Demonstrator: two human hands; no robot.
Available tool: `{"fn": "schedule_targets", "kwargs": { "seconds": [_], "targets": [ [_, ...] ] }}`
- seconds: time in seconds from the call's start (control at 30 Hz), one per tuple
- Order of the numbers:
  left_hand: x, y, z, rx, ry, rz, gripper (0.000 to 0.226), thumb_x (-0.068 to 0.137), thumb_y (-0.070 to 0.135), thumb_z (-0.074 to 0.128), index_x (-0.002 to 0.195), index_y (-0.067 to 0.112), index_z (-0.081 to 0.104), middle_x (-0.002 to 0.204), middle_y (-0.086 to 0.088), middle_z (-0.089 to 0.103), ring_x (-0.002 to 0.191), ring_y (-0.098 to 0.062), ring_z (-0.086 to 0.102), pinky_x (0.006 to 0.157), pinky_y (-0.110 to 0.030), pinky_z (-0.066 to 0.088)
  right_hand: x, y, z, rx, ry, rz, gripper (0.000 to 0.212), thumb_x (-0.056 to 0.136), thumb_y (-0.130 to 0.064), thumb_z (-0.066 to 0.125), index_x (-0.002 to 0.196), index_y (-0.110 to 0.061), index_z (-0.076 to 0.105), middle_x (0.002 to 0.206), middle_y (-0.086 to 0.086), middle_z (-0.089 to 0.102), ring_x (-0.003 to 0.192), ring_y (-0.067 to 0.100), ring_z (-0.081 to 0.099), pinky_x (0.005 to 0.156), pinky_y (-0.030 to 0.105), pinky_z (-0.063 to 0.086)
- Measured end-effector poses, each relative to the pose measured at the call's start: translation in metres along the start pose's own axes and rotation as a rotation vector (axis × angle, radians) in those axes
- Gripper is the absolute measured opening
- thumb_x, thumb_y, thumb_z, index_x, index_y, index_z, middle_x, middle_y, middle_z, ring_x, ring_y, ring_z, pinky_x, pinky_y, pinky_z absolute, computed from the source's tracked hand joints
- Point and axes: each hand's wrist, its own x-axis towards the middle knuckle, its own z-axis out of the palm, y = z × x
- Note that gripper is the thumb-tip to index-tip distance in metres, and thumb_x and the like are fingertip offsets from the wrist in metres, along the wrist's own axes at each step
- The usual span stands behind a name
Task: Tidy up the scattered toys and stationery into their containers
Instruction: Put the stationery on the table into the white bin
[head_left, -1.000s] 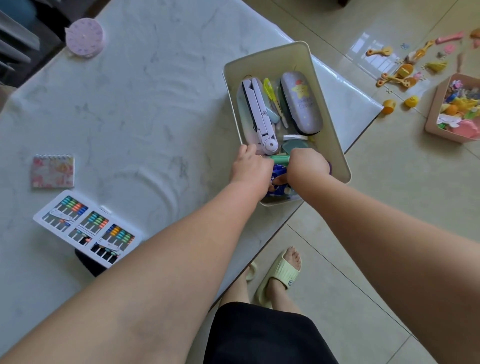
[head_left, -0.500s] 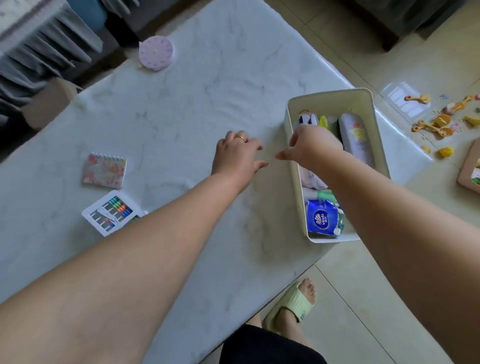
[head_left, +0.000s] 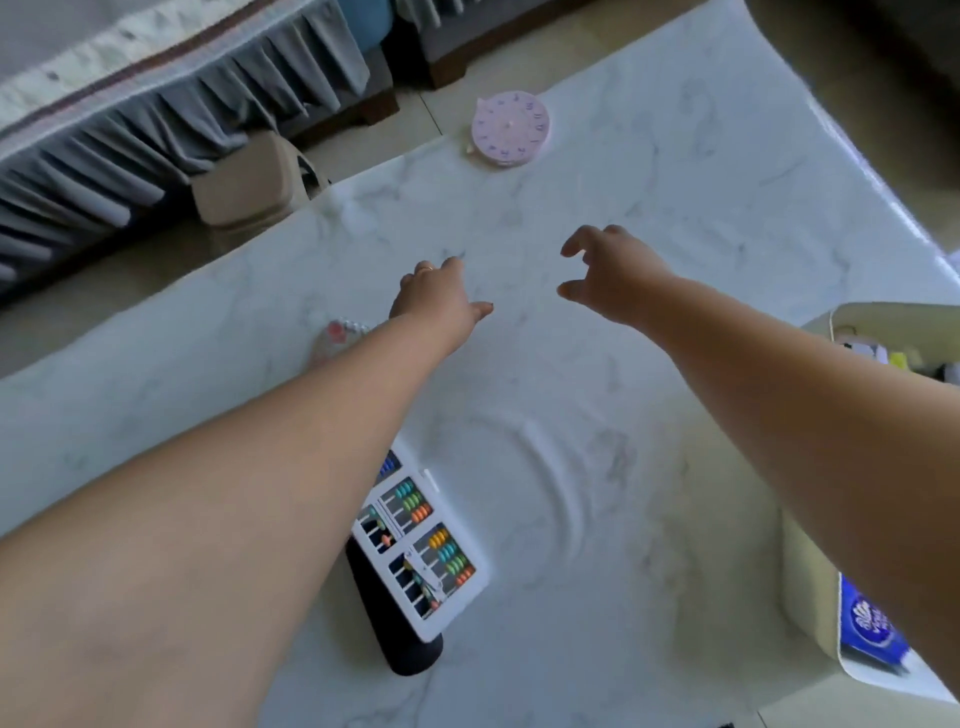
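Pink toy clock (head_left: 510, 129): lies flat on the marble tabletop (head_left: 675, 218), well beyond both hands, nearer the far edge; digits ring its face but blur too much to read.
Left hand (head_left: 439, 301): arm stretched forward over the tabletop, palm down, thumb pointing right, a ring on one finger; released, holding nothing.
Right hand (head_left: 613, 275): arm stretched forward, level with the left hand, fingers and thumb spread and loosely hooked; holds nothing.
White abacus tray (head_left: 421, 551): beside the left forearm, well behind the hands, coloured beads on rods; it rests partly on a black case (head_left: 400, 644).
Small notebook (head_left: 340, 335): just behind the left hand, mostly hidden by the wrist.
Cream storage bin (head_left: 810, 587): under the right forearm, holding a blue tissue pack (head_left: 867, 626); its white lettering is unreadable.
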Motion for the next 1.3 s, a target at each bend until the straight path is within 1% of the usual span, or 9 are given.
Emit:
{"fn": "schedule_targets", "kwargs": {
  "seconds": [0.3, 0.47, 0.57, 0.67, 0.73, 0.8, 0.97, 1.13, 1.3],
  "targets": [
    [0.095, -0.010, -0.023, -0.085, 0.019, 0.063, 0.068, 0.092, 0.042, 0.055, 0.147, 0.018, 0.024, 0.145, -0.013, 0.033, 0.133, -0.032, 0.036, 0.101, -0.039, 0.039, 0.112, -0.033, 0.001, -0.057, 0.096, -0.023, 0.056, 0.088, -0.021, 0.060, 0.140, -0.022, 0.041, 0.137, 0.012, 0.040, 0.114, 0.034, 0.052, 0.083, 0.034, 0.042],
    [0.154, 0.006, -0.034, -0.030, 0.074, 0.132, 0.070, 0.095, 0.040, 0.051, 0.151, 0.015, 0.016, 0.150, -0.014, 0.029, 0.138, -0.032, 0.029, 0.105, -0.041, 0.034, 0.172, -0.044, -0.002, -0.057, 0.196, -0.026, 0.060, 0.087, -0.011, 0.057, 0.143, -0.019, 0.037, 0.138, 0.014, 0.038, 0.119, 0.036, 0.047, 0.089, 0.035, 0.043],
    [0.182, 0.021, -0.035, -0.104, 0.103, 0.133, 0.066, 0.094, 0.039, 0.054, 0.145, 0.011, 0.024, 0.144, -0.017, 0.037, 0.133, -0.033, 0.037, 0.102, -0.039, 0.037, 0.198, -0.041, 0.000, 0.070, 0.243, 0.033, 0.062, 0.086, -0.013, 0.058, 0.144, -0.018, 0.034, 0.139, 0.013, 0.035, 0.121, 0.034, 0.048, 0.094, 0.034, 0.042],
    [0.209, 0.034, -0.034, -0.288, 0.153, 0.074, 0.061, 0.090, 0.038, 0.059, 0.137, 0.008, 0.035, 0.137, -0.017, 0.042, 0.126, -0.033, 0.046, 0.101, -0.037, 0.042, 0.219, -0.032, 0.004, 0.365, 0.227, 0.172, 0.077, 0.084, -0.028, 0.068, 0.148, -0.016, 0.026, 0.144, 0.009, 0.029, 0.125, 0.026, 0.046, 0.103, 0.030, 0.040],
    [0.225, 0.040, -0.029, -0.401, 0.159, 0.001, 0.058, 0.090, 0.037, 0.060, 0.134, 0.007, 0.039, 0.137, -0.015, 0.043, 0.124, -0.031, 0.048, 0.103, -0.036, 0.041, 0.230, -0.030, 0.007, 0.496, 0.219, 0.226, 0.079, 0.082, -0.037, 0.071, 0.146, -0.018, 0.030, 0.143, 0.006, 0.030, 0.126, 0.021, 0.046, 0.107, 0.031, 0.039],
    [0.239, 0.042, -0.023, -0.536, 0.174, -0.064, 0.054, 0.089, 0.036, 0.062, 0.132, 0.010, 0.044, 0.135, -0.010, 0.048, 0.122, -0.027, 0.051, 0.103, -0.036, 0.043, 0.239, -0.031, 0.010, 0.525, 0.230, 0.240, 0.073, 0.079, -0.042, 0.073, 0.140, -0.022, 0.038, 0.138, 0.003, 0.034, 0.122, 0.019, 0.048, 0.106, 0.030, 0.039],
    [0.234, 0.037, -0.016, -0.671, 0.145, -0.072, 0.049, 0.086, 0.028, 0.065, 0.129, 0.013, 0.048, 0.129, -0.006, 0.055, 0.118, -0.024, 0.054, 0.101, -0.036, 0.046, 0.246, -0.029, 0.005, 0.625, 0.241, 0.309, 0.053, 0.082, -0.042, 0.070, 0.124, -0.018, 0.049, 0.132, 0.001, 0.043, 0.101, 0.014, 0.053, 0.094, 0.028, 0.047],
    [0.198, 0.029, 0.004, -0.501, 0.086, -0.028, 0.046, 0.087, 0.033, 0.060, 0.129, 0.017, 0.048, 0.123, -0.012, 0.057, 0.115, -0.031, 0.055, 0.099, -0.038, 0.046, 0.211, -0.023, 0.014, 0.583, 0.182, 0.289, 0.049, 0.089, -0.037, 0.063, 0.128, -0.013, 0.047, 0.116, 0.000, 0.054, 0.098, 0.016, 0.054, 0.077, 0.028, 0.048],
    [0.142, 0.005, 0.025, -0.464, 0.026, -0.032, 0.048, 0.087, 0.033, 0.064, 0.133, 0.025, 0.050, 0.128, -0.012, 0.052, 0.120, -0.031, 0.050, 0.103, -0.034, 0.042, 0.144, -0.017, 0.040, 0.527, 0.126, 0.302, 0.051, 0.086, -0.041, 0.067, 0.124, -0.011, 0.050, 0.111, 0.002, 0.056, 0.095, 0.020, 0.055, 0.078, 0.033, 0.050]
  ]
}}
